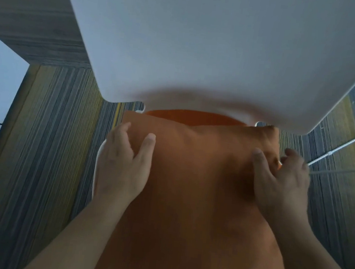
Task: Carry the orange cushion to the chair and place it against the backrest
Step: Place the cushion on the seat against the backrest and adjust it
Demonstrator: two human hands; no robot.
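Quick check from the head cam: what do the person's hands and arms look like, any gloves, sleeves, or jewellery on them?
Both the left hand and right hand are bare: no gloves, rings or watch visible. The forearms are uncovered as far as the frame shows, with no sleeve in view. Fingernails look short and unpainted.

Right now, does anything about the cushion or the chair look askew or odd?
Slightly. The orange cushion has its upper right corner bunched and creased beside the right hand, while the left hand side lies smooth. The white backrest looks undamaged.
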